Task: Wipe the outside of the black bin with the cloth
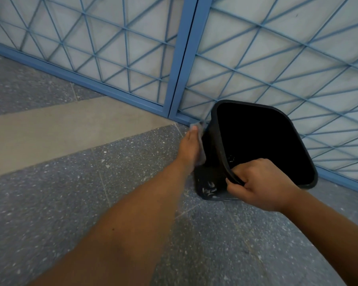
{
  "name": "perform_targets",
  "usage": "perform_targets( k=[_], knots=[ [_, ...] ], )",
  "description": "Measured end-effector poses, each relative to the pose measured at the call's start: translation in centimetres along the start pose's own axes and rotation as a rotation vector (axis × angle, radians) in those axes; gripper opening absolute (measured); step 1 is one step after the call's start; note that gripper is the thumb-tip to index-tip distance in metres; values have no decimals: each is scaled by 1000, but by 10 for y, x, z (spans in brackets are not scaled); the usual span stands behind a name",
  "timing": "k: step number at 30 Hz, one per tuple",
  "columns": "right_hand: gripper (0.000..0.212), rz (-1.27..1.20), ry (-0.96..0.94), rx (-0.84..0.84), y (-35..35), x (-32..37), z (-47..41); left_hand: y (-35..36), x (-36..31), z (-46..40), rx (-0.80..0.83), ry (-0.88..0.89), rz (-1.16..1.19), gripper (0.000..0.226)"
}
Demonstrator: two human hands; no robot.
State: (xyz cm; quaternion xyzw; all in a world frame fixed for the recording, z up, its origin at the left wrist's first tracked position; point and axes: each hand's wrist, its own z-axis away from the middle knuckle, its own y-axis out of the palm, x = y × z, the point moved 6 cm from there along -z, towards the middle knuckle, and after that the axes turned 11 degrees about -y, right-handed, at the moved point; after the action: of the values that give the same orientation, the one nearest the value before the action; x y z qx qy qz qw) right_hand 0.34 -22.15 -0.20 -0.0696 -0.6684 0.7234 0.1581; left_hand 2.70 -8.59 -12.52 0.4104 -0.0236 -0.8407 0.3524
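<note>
While the black bin (262, 141) stands tilted on the speckled floor (50, 203), close against the blue gate (180, 58), the wiping looks to be under way rather than finished. Pale smears and streaks show on the lower outside wall near the base, so that face at least needs more passes, and the sides turned toward the gate are hidden from view — nothing can be said of them.

As for the grip, the right hand (260, 184) curls over the near rim, fingers inside and thumb outside, holding the bin steady at its lean. The left hand (189, 149) lies with fingers straight along the bin's left outer wall, pressing the cloth (202, 153) flat between palm and plastic. Only a grey edge of that cloth shows past the fingertips and under the palm; it is blurred, so how it is folded cannot be told.
</note>
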Motion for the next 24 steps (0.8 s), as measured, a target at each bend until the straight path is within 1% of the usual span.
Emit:
perform_targets(
  k=[2,4,6,9,11,13,15,17,19,21,22,24],
  knots=[
    [42,4,-19,11,-1,0,1,-21,1,-6,-11,-46,66,63],
    [41,16,-30,38,-1,-1,3,-42,1,-5,-31,-30,41,65],
    [40,18,-8,74,-2,-3,6,-59,6,-2,-33,-18,21,62],
    [42,26,120,191,-4,-7,8,-77,21,-1,4,-20,37,63],
    [50,31,221,242,-4,-4,6,-87,34,2,0,-22,48,63],
    [56,5,339,212,0,1,2,-90,50,4,13,-36,80,61],
    [63,-5,444,145,8,6,-1,-87,63,4,32,-56,113,61],
    [56,50,519,55,9,9,-2,-81,72,1,59,-70,137,58],
    [48,111,519,-9,6,12,-4,-70,79,-3,76,-71,168,51],
    [46,126,491,-17,5,13,-5,-54,94,-12,119,-94,224,43],
    [45,123,481,-12,5,13,-5,-41,99,-7,156,-106,241,45],
    [43,111,462,-4,5,13,-5,-18,107,1,213,-100,252,67]
  ],
)
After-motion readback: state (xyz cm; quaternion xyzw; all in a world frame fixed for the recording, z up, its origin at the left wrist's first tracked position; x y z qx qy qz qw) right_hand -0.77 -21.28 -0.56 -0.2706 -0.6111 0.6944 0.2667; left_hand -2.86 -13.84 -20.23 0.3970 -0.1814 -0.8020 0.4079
